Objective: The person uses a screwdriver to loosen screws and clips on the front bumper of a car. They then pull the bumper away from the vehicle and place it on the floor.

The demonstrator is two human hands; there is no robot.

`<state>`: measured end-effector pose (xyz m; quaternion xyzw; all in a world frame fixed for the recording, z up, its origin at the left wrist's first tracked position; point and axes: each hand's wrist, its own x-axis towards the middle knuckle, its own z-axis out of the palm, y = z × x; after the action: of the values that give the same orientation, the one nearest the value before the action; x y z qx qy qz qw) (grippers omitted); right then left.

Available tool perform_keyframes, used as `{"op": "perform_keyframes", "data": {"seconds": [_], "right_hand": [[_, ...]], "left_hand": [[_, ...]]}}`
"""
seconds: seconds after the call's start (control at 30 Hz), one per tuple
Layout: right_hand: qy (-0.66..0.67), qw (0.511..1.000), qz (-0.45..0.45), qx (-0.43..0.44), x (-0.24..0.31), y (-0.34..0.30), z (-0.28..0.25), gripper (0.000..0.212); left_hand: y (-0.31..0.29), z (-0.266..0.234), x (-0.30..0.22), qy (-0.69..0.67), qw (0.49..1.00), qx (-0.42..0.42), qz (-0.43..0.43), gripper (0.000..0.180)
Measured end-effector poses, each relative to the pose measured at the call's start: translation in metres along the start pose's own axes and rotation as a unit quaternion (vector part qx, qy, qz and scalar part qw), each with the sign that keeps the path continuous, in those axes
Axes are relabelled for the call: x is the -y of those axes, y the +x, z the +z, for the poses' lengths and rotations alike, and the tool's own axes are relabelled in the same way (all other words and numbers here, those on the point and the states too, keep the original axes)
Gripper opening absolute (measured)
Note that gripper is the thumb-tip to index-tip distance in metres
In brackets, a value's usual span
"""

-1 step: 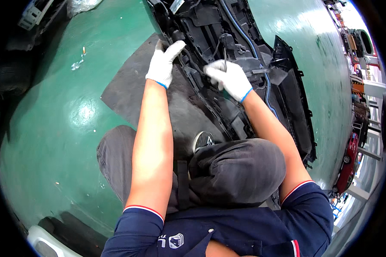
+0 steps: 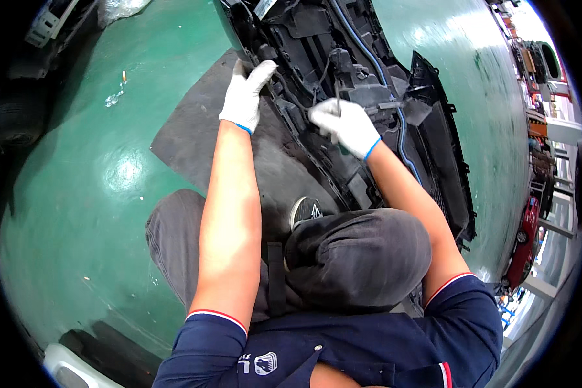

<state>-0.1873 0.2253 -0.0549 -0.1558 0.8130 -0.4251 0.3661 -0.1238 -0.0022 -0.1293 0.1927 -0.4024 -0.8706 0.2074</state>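
Observation:
A large black car bumper (image 2: 313,48) lies with its ribbed inner side up, in front of me and to the right. My left hand (image 2: 242,100), in a white glove with a blue cuff, grips its left edge, the thumb over the rim and the fingers partly hidden. Over the middle of the bumper, my gloved right hand (image 2: 349,126) is closed around a thin dark-shafted tool (image 2: 338,92). The shaft sticks up past the fingers; the tool's exact kind is unclear. A blue-grey hose (image 2: 362,44) runs along the bumper, to the right of my right hand.
Under the bumper's left side is a dark mat (image 2: 197,110) on the green floor (image 2: 119,171). My knees and a dark shoe (image 2: 306,211) are close to the bumper. A small scrap of clear plastic (image 2: 114,99) lies at left. A red car (image 2: 522,244) stands far right.
My right hand has shifted very slightly toward me with the tool. My left hand keeps its place on the bumper's edge.

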Motion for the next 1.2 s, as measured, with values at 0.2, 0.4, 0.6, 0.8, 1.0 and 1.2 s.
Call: {"op": "perform_keyframes", "data": {"seconds": [0.2, 0.4, 0.6, 0.8, 1.0, 1.2], "right_hand": [[-0.036, 0.986, 0.16, 0.006, -0.086, -0.059, 0.026, 0.047], [-0.198, 0.979, 0.027, -0.043, -0.115, -0.105, 0.048, 0.064], [-0.285, 0.954, -0.057, -0.08, -0.132, -0.107, 0.077, 0.066], [-0.248, 0.961, -0.027, -0.124, -0.142, -0.145, 0.074, 0.058], [-0.085, 0.959, 0.095, -0.252, -0.183, -0.212, 0.09, 0.051], [0.044, 0.907, 0.22, -0.357, -0.229, -0.293, 0.15, 0.047]], "left_hand": [[-0.025, 0.003, 0.033, 0.044, 0.998, -0.002, 0.034, 0.108], [-0.027, 0.012, 0.045, 0.01, 0.999, -0.031, -0.038, 0.076], [-0.025, 0.016, 0.05, -0.03, 0.994, -0.087, -0.054, 0.059], [-0.058, 0.016, 0.053, 0.144, 0.985, -0.071, -0.06, 0.108], [-0.081, 0.01, 0.09, 0.102, 0.98, -0.04, -0.165, 0.078], [-0.053, -0.003, 0.095, 0.051, 0.976, -0.048, -0.205, 0.042]]}}
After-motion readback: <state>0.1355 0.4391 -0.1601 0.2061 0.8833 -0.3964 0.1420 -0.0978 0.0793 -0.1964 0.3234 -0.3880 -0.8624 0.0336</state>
